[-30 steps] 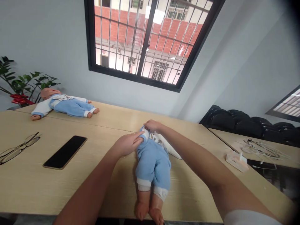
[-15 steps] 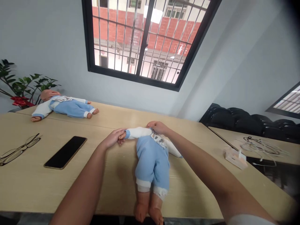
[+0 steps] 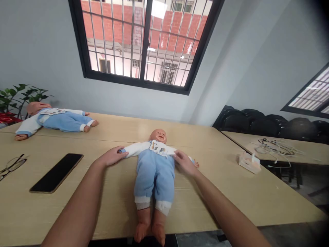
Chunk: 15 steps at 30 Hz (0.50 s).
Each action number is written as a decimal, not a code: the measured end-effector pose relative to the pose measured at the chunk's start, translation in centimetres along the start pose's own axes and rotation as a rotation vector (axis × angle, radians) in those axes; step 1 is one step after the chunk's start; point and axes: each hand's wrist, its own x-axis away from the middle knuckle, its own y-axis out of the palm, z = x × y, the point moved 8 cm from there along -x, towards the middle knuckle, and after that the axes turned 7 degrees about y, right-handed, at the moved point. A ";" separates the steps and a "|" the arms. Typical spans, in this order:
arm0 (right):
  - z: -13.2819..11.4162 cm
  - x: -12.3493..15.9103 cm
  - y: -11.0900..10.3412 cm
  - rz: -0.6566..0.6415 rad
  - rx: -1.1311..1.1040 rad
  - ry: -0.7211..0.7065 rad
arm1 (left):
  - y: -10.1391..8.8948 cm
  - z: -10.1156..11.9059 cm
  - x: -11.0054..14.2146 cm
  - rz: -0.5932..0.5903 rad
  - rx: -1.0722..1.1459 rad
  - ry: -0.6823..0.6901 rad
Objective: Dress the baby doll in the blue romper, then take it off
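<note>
A baby doll (image 3: 155,168) in blue trousers and a white top lies on its back on the table (image 3: 123,206), its feet at the near edge. A white bib (image 3: 158,148) with an animal face covers its chest. My left hand (image 3: 111,156) is closed around the blue cuff at the end of the doll's outstretched arm, mostly hiding the doll's hand. On the other side, my right hand (image 3: 184,162) has its fingertips together at the white sleeve beside the bib, covering the middle of that arm. The doll's small hand shows beyond my knuckles.
A second, similarly dressed doll (image 3: 64,120) lies at the back left, near a plant (image 3: 25,97). A phone (image 3: 58,173) and glasses (image 3: 12,166) lie at left. At right are a tissue box (image 3: 249,163), tangled cables (image 3: 279,147) and black chairs (image 3: 262,127).
My right hand has moved from the doll's head down to its sleeve, uncovering the face. My left hand stays at the cuff. The whole view has shifted, so things appear farther left.
</note>
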 end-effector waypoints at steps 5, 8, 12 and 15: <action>1.7 -0.6 -2.2 0.343 0.001 -0.045 | -0.1 1.1 -0.1 0.042 -0.186 0.042; 1.5 0.0 -3.0 0.414 0.190 -0.124 | 0.4 1.1 -0.1 0.012 -0.243 0.013; 1.2 0.6 -2.0 0.171 0.273 -0.166 | 0.8 1.1 0.1 -0.001 -0.300 -0.001; 1.2 1.3 -0.6 -0.070 0.254 -0.162 | 0.8 1.7 0.0 0.028 -0.407 0.015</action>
